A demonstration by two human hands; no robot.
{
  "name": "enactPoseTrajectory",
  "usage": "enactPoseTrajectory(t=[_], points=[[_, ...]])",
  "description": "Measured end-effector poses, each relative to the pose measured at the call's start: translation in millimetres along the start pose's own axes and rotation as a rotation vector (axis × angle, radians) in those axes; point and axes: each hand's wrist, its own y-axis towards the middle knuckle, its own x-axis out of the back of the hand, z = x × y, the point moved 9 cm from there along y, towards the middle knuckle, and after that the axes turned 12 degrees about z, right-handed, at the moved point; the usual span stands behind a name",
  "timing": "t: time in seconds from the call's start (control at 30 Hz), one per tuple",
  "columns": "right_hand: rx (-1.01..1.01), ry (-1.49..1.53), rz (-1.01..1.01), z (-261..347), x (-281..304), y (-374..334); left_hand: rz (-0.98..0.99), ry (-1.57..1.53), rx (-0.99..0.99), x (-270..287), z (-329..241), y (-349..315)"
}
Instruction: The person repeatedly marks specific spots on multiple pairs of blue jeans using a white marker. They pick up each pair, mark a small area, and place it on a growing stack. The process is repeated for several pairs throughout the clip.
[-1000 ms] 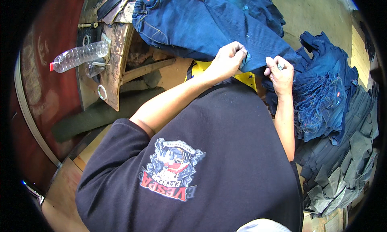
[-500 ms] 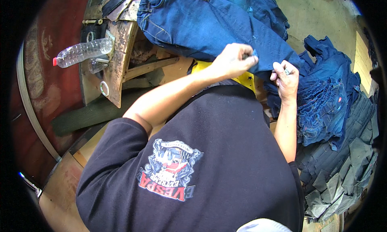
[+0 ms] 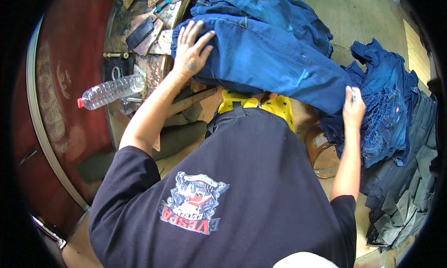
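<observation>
A long blue denim garment (image 3: 260,54) lies stretched across in front of me, with a small light-blue patch of marks near its lower right part. My left hand (image 3: 192,51) rests flat on its gathered left end, fingers spread. At the garment's right end my right hand (image 3: 354,109) is closed beside the cloth edge. Something small and greyish shows between its thumb and fingers, too little to name. Whether these fingers also pinch the denim cannot be made out. More blue denim (image 3: 298,16) is bunched behind the stretched piece.
On the left, a worn wooden table (image 3: 163,42) holds a dark phone-like slab (image 3: 139,33) and a clear plastic bottle (image 3: 111,91) with a red cap. Crumpled denim (image 3: 382,114) and dark grey cloth (image 3: 405,175) are heaped at right. A round brown container (image 3: 323,158) stands below.
My left hand has moved left from the middle of the denim to its far left end and spread its fingers. My right hand has shifted right and lower; the garment now lies flatter.
</observation>
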Motion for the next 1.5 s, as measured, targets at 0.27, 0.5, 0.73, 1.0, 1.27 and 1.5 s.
enactPoseTrajectory(t=[0.27,0.5,0.73,1.0,1.27,1.5], points=[[-0.067,-0.691,-0.084,-71.3,134.3,17.3,0.074,-0.181,-0.033,6.9,-120.1,23.8],[0.245,0.012,-0.381,131.7,29.9,-15.7,-0.228,-0.248,-0.095,47.5,-105.3,99.6],[0.463,0.151,-0.396,269.7,-123.5,-36.5,0.604,-0.386,-0.053,-66.0,-131.7,200.9],[0.488,0.100,-0.324,268.0,-129.3,-28.1,0.861,-0.619,-0.420,-83.4,-122.8,200.2],[0.448,0.030,-0.474,271.0,-120.1,34.5,0.519,-0.569,-0.376,-69.7,-113.8,213.1],[0.391,0.110,-0.438,270.9,-128.1,44.2,0.591,-0.656,-0.393,-80.8,-112.0,216.4]])
